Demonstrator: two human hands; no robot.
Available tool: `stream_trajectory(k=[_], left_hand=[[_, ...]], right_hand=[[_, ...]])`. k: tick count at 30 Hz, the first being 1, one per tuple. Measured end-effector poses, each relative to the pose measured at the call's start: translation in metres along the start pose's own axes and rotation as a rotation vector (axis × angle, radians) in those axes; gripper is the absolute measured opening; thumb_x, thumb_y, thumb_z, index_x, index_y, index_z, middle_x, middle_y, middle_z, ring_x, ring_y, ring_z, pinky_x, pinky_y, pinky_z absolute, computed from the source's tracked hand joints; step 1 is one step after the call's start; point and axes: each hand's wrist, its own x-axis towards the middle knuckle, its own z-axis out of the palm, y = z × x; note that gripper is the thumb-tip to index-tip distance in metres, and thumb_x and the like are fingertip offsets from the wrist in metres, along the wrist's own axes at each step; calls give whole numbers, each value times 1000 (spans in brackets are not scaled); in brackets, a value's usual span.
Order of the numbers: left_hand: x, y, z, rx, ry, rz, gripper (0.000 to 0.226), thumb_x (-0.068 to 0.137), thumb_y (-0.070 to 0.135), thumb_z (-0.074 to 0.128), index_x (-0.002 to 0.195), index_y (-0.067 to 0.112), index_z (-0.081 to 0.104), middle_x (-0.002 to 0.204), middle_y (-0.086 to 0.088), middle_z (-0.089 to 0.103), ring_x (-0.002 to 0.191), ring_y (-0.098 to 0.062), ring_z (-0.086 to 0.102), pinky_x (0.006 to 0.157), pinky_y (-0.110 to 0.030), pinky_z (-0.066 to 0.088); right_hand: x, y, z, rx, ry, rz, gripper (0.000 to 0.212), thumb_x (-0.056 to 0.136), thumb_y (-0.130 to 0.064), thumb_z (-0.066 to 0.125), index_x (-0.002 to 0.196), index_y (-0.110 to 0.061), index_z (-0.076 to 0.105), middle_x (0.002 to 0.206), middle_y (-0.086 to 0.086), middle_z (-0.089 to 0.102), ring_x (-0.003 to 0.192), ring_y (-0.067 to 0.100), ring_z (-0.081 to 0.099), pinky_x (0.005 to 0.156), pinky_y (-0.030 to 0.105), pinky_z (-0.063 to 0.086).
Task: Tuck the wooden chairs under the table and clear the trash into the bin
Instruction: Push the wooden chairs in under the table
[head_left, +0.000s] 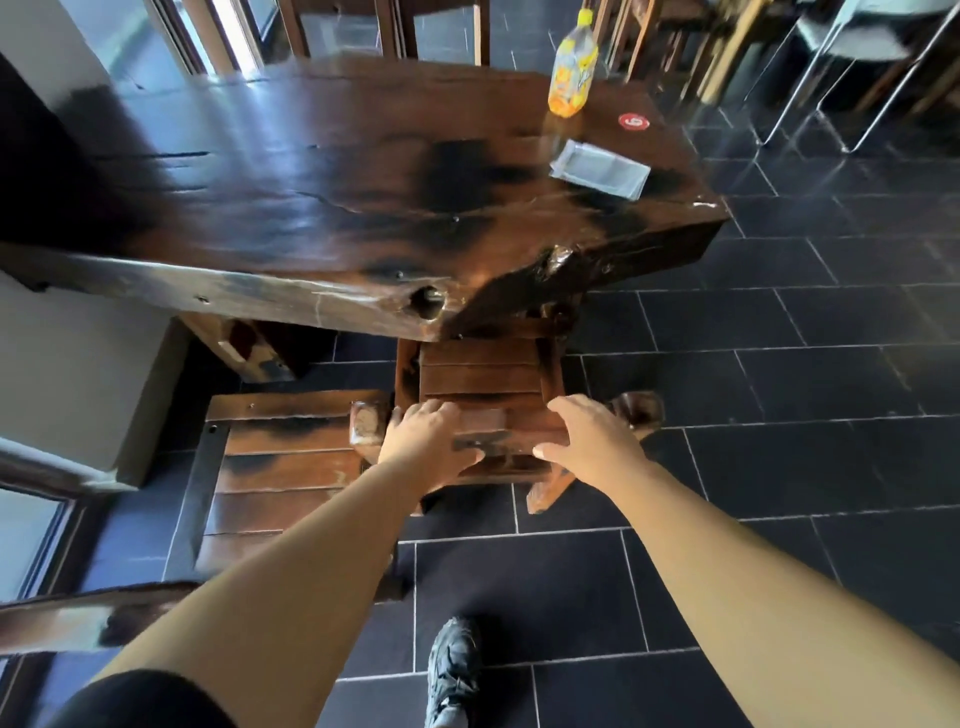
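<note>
Lower centre of frame: left hand (428, 434) and right hand (589, 434) spread flat, pressing on back edge of wooden chair (483, 395), no pinch. Seat front already under table (322, 187). Push straight, even force both sides. Bottle (573, 67), wrapper (600, 169) upper right on tabletop; second chair (275, 467) lower left, untucked.

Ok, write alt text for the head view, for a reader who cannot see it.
Both hands, left hand and right hand, rest on the back of a wooden chair partly slid under a dark wooden table. A yellow bottle and a grey packet sit at the table's far end; a second chair stands to the left.
</note>
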Motion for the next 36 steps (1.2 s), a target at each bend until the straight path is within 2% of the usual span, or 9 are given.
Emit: stream_trajectory(k=[3, 6, 10, 17, 23, 28, 36], left_hand=[[-36, 15, -10, -43, -3, 12, 68, 82, 53, 69, 138, 21, 47, 140, -2, 53, 128, -25, 50, 106, -44, 44], [-74, 30, -24, -84, 10, 26, 67, 82, 46, 70, 141, 26, 45, 138, -1, 54, 124, -24, 53, 100, -43, 50], [-129, 43, -40, -28, 27, 43, 69, 85, 41, 69, 145, 23, 41, 140, -4, 54, 126, -26, 53, 101, -43, 50], [-213, 43, -47, 5, 50, 40, 71, 85, 40, 70, 146, 19, 40, 142, -3, 51, 127, -26, 53, 101, -41, 49], [-254, 37, -57, -50, 157, 42, 66, 86, 39, 71, 143, 21, 44, 139, -4, 53, 123, -27, 55, 100, -40, 49], [-271, 6, -68, -47, 152, 46, 62, 83, 39, 70, 138, 20, 48, 136, -2, 55, 120, -27, 56, 95, -42, 52], [-279, -97, -84, -20, 170, 12, 63, 88, 34, 68, 145, 21, 44, 144, -1, 52, 126, -24, 55, 99, -37, 51]], right_hand=[[-36, -8, -16, 23, -7, 25, 69, 86, -51, 69, 144, -23, 44, 145, 3, 51, 131, 26, 49, 100, 43, 47], [-75, -19, -32, 49, -6, 43, 69, 87, -48, 70, 144, -23, 42, 146, 4, 50, 127, 26, 53, 97, 41, 49], [-129, -32, -49, 3, -32, 10, 60, 90, -39, 69, 141, -20, 44, 141, 6, 53, 122, 27, 56, 93, 40, 51], [-204, -44, -57, -24, 7, -7, 50, 92, -43, 65, 133, -20, 48, 135, 3, 55, 115, 26, 59, 83, 36, 51], [-232, -71, -52, -13, -10, -48, 59, 92, -49, 62, 139, -20, 45, 140, 4, 53, 121, 25, 57, 92, 40, 53], [-234, -111, -42, -10, -37, -92, 69, 90, -61, 57, 144, -21, 42, 143, 3, 50, 126, 26, 54, 98, 43, 51], [-210, -209, -7, 16, -54, -109, 71, 89, -61, 58, 146, -22, 41, 149, 4, 46, 133, 27, 49, 104, 43, 46]])
